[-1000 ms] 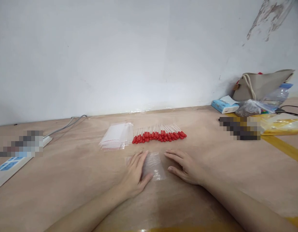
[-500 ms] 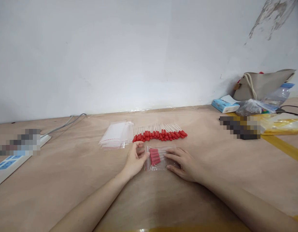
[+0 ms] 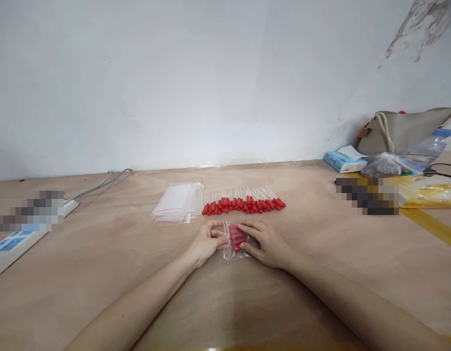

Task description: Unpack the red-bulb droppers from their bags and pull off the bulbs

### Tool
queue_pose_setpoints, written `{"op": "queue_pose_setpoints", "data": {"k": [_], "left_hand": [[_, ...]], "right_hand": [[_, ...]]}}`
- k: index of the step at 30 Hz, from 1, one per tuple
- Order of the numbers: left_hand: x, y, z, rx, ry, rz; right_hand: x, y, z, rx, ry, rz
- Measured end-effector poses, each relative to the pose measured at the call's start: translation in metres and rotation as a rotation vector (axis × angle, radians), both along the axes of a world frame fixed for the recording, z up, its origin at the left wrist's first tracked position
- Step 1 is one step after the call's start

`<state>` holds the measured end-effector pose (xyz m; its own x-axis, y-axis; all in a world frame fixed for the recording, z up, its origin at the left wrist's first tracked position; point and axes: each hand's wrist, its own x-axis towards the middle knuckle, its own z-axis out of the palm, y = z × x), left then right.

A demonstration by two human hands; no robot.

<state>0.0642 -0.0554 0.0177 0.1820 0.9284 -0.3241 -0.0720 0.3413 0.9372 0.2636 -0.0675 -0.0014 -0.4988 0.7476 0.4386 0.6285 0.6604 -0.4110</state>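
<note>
A small clear zip bag with several red-bulbed droppers inside lies on the wooden table between my hands. My left hand pinches the bag's left edge with curled fingers. My right hand grips its right side, fingers over the droppers. Just beyond, a row of loose droppers with red bulbs lies side by side. A stack of empty clear zip bags sits to the left of that row.
A white and blue power strip with a grey cable lies at the left. At the back right are a blue tissue pack, a beige bag, plastic bags and yellow tape on the table. A white wall stands behind.
The bag lay empty under my flat hands a second ago; now it holds red droppers and both hands have closed on its edges, drawing nearer together.
</note>
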Motion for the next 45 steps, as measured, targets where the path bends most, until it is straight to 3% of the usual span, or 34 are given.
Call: {"op": "queue_pose_setpoints", "data": {"k": [4,9,16,21,26,29,33,38,41,45], "left_hand": [[0.002,0.000,-0.005,0.069,-0.018,0.004],[0.005,-0.001,-0.007,0.138,-0.028,-0.044],[0.007,0.001,-0.005,0.229,-0.026,-0.165],[0.005,0.002,-0.003,0.287,0.073,-0.214],[0.001,0.001,-0.008,0.429,0.246,-0.279],[-0.008,-0.001,-0.009,0.683,0.498,-0.282],[-0.021,0.003,-0.006,1.282,0.840,-0.351],[-0.022,0.015,-0.006,1.931,0.901,-0.255],[-0.019,0.018,-0.003,2.105,0.925,-0.291],[-0.018,0.020,0.002,2.195,0.982,-0.393]], "right_hand": [[-0.001,0.000,0.003,0.021,0.039,-0.009],[-0.009,-0.001,0.012,0.172,0.064,0.026],[-0.005,0.019,0.021,0.417,-0.194,0.146],[-0.005,0.030,0.027,0.557,-0.257,0.257],[-0.007,0.030,0.021,0.620,-0.239,0.312],[-0.005,0.029,0.015,0.625,-0.185,0.284],[-0.003,0.026,0.015,0.628,-0.055,0.179],[-0.007,0.023,0.014,0.651,0.040,0.170],[-0.010,0.024,0.010,0.650,0.025,0.203],[-0.011,0.026,0.005,0.624,-0.025,0.246]]}}
